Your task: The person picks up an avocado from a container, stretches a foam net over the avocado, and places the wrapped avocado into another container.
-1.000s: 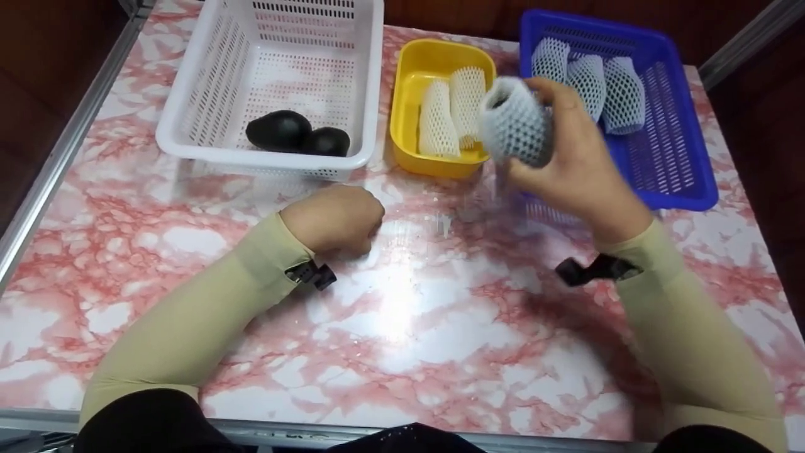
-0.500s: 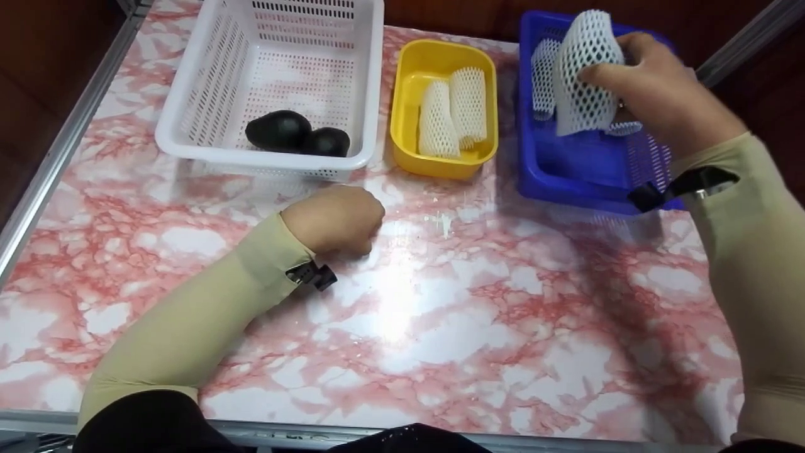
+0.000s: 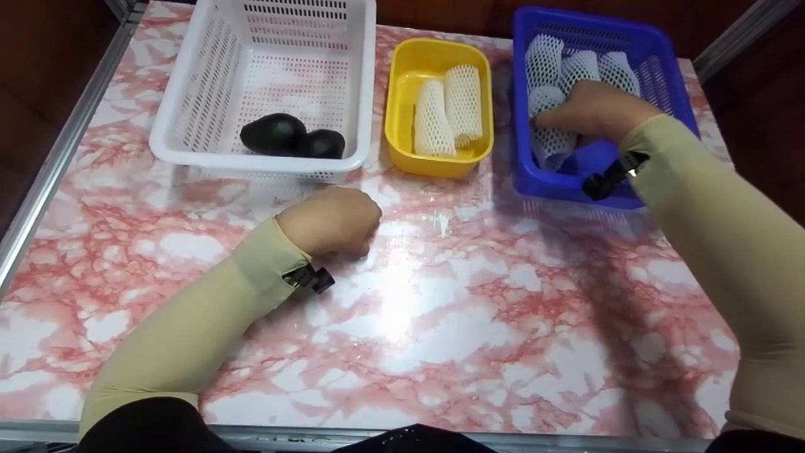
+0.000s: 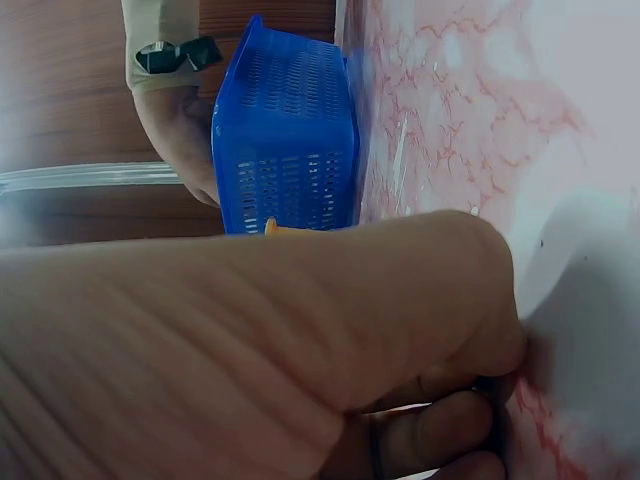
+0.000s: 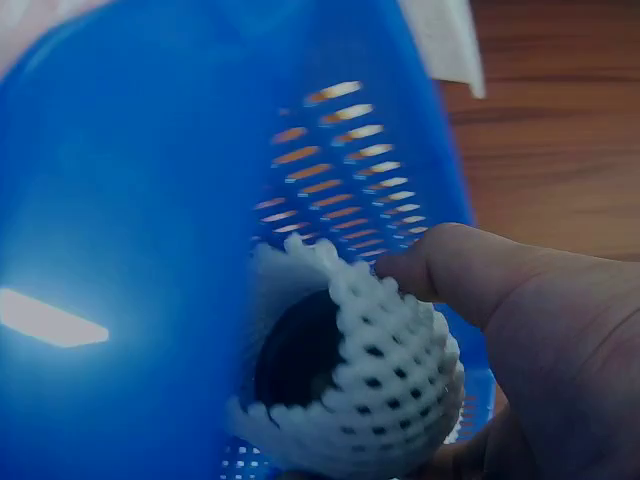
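Head view faces forward-down above the table's (image 3: 453,377) near edge. Left wrist low, right close — both catch the blue basket (image 4: 250,130).

Three containers stand side by side along the rear of the desk (image 3: 402,377): a large basket (image 3: 258,161) at left, a tub (image 3: 434,166) in the middle and a second basket (image 3: 547,184) at right. Two fruits (image 3: 273,134) lie at the front of the large basket, and two sleeves (image 3: 434,123) side by side in the tub. In the second basket, three filled sleeves (image 3: 578,66) form the back row, with a fourth (image 3: 552,141) before the leftmost, beside the right hand (image 3: 588,113).
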`<state>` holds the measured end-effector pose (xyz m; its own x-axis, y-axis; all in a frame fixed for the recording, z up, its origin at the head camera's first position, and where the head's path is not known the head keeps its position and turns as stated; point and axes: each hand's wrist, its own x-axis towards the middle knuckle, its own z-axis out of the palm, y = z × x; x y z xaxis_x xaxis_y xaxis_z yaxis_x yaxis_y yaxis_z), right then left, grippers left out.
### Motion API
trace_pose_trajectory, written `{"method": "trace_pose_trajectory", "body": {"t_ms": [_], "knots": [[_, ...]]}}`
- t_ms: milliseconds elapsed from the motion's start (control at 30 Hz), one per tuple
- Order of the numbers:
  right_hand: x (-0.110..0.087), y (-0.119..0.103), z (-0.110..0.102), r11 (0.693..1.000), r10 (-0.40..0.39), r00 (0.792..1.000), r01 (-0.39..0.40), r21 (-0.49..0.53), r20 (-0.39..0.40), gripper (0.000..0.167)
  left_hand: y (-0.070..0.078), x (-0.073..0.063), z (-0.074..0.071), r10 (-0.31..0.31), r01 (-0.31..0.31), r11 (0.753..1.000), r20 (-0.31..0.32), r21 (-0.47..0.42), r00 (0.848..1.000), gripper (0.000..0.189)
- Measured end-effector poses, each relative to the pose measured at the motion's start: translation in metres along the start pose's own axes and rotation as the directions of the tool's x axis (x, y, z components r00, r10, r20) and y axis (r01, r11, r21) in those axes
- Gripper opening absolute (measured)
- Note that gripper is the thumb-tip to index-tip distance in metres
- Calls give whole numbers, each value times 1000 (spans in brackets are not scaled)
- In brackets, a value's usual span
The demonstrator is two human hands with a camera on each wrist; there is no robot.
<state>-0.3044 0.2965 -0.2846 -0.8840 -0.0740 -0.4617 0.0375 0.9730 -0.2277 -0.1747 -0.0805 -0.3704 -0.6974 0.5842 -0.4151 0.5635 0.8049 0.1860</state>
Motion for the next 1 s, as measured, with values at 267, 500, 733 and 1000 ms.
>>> {"method": "trace_pose_trajectory", "body": {"t_ms": [267,500,733,1000], "knots": [[6,-7,2,1000,10,997,-8,-24,79,63,1,-1,-1,8,-8,1000,-14,6,1000,21],[5,-5,0,1000,-1,991,-1,15,136,57,0,0,1,14,-14,1000,-11,-3,1000,23],[1,-10,-4,1000,3,991,1,-28,131,56,-1,-1,1,7,-7,1000,-12,-10,1000,25],[-1,-13,-8,997,-24,987,37,-74,158,55,-1,-2,1,19,-20,1000,-21,-14,1000,26]]}}
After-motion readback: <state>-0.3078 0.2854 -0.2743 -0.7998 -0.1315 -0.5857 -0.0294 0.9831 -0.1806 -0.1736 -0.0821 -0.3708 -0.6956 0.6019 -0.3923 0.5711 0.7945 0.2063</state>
